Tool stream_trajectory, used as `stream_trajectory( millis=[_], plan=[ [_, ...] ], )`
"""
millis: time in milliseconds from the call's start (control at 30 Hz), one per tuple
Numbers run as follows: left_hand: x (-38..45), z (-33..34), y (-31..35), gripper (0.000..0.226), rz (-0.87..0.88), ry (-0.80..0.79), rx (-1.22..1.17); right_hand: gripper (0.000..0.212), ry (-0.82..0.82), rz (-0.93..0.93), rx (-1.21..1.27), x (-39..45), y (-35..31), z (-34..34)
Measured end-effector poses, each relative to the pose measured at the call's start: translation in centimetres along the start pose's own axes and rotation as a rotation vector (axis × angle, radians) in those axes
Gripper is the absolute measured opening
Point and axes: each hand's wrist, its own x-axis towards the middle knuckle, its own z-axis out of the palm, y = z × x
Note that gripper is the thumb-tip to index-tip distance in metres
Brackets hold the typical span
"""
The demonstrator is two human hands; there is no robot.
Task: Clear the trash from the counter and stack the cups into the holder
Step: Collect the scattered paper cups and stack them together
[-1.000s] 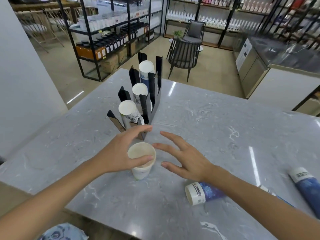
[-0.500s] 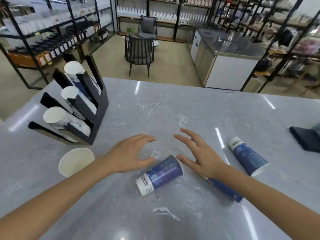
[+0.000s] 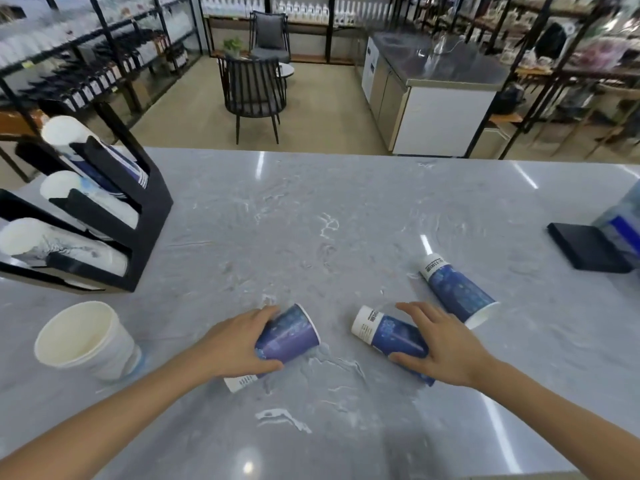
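Counter (image 3: 346,209): grey marbled top; compared with half a second ago the view has swung right and closer, and the loose blue cups are now at the centre.
Holder (image 3: 152,216): black rack at far left with three slanted slots, each already carrying a stack of cups, white mouths facing the camera.
White cup (image 3: 86,341): upright, open mouth up, just in front of the holder; no hand on it, though a second ago the left hand gripped it.
Left hand (image 3: 235,344): half a second ago spread above a blue cup; now clasped round that left blue cup (image 3: 287,337), which lies on its side.
Right hand (image 3: 446,344): was open, now closed over the middle blue cup (image 3: 388,334), also lying down.
Third blue cup (image 3: 457,292): on its side near the right hand, untouched.
Meaning: likely both cups get lifted and nested before going to the holder.
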Motion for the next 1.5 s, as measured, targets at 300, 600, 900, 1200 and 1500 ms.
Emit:
stream_trajectory(
  millis=[300, 600, 900, 1200, 1500],
  plan=[
    [1.1, 0.7, 1.1, 0.085, -0.028, 0.022, -0.059, 0.095, -0.125, 0.021, 0.029, -1.1, 1.9, 0.8],
    [1.5, 0.1, 2.5, 0.087, 0.081, 0.123, -0.02, 0.089, -0.025, -0.212, 0.074, 0.4, 1.6, -1.0],
    [2.4, -0.6, 5.3, 0.083, 0.188, 0.221, -0.045, 0.088, 0.047, -0.383, 0.088, 2.6, -0.2, -2.5],
    [2.6, -1.1, 6.0, 0.083, 0.216, 0.265, -0.057, 0.092, 0.11, -0.497, 0.168, 4.2, -1.7, -3.3],
    [2.8, -1.5, 7.0, 0.085, 0.234, 0.281, -0.049, 0.095, 0.086, -0.612, 0.213, 5.4, -3.4, -3.0]
  ],
)
